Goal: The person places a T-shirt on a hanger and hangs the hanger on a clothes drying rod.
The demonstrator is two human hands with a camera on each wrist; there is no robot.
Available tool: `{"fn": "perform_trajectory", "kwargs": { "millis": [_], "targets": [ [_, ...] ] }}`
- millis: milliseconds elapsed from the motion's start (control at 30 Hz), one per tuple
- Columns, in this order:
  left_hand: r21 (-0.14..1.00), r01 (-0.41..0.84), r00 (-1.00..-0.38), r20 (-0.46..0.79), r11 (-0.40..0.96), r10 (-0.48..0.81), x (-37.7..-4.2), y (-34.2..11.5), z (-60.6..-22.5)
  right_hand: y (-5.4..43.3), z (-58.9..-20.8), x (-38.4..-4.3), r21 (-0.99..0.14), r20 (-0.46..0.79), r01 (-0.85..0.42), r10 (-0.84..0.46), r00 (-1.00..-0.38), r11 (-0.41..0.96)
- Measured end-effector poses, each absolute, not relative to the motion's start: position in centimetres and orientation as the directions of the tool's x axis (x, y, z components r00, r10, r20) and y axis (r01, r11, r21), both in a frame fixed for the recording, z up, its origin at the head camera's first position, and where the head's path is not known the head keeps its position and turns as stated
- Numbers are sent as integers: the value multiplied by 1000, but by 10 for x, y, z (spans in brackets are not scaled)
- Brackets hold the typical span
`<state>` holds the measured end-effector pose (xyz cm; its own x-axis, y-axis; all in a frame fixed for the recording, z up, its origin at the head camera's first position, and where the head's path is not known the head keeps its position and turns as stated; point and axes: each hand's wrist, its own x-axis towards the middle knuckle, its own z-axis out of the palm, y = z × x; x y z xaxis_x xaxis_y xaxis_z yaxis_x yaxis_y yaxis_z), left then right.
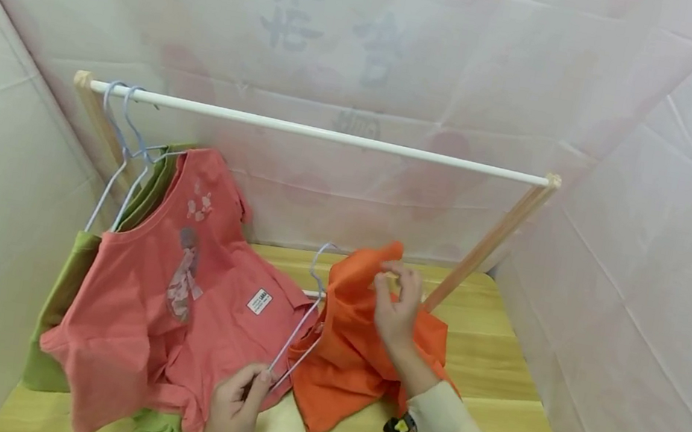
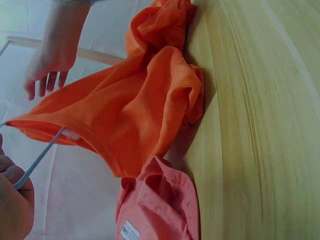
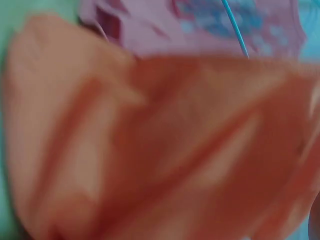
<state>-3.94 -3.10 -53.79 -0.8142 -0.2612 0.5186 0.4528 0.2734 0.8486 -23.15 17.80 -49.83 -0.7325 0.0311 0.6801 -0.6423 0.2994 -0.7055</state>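
Note:
My left hand (image 1: 236,406) grips one end of a thin, pale purple clothes hanger (image 1: 299,329), whose hook points away toward the rack. The hanger's other end goes in at the neckline of an orange shirt (image 1: 359,346) and is hidden by the cloth. In the left wrist view, the hanger wire (image 2: 42,156) runs from my fingers into that neck opening. My right hand (image 1: 398,307) is over the shirt's far shoulder, its fingers loosely bent and apart from the thumb. Orange cloth (image 3: 165,150) fills most of the right wrist view, blurred.
A white rail (image 1: 318,132) on wooden posts spans the back. At its left hang a pink shirt (image 1: 204,299) and a green garment (image 1: 54,321) on purple hangers. The pink shirt spreads over the wooden table (image 1: 499,361) beside my left hand. Pale cloth walls stand around.

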Motion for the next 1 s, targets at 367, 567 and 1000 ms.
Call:
{"fn": "perform_trajectory", "kwargs": {
  "millis": [367, 567, 1000],
  "targets": [
    [804, 546, -776, 591, 236, -219, -36, -28, -529, 202, -483, -282, -469, 714, -770, -328, -619, 432],
    [825, 520, -798, 561, 220, -219, -37, -26, -527, 191, -480, -262, -431, 762, -831, -352, -544, 352],
    [795, 568, -767, 605, 214, -214, -47, -15, -525, 170, -462, -218, -397, 793, -877, -379, -476, 271]
  ]
}}
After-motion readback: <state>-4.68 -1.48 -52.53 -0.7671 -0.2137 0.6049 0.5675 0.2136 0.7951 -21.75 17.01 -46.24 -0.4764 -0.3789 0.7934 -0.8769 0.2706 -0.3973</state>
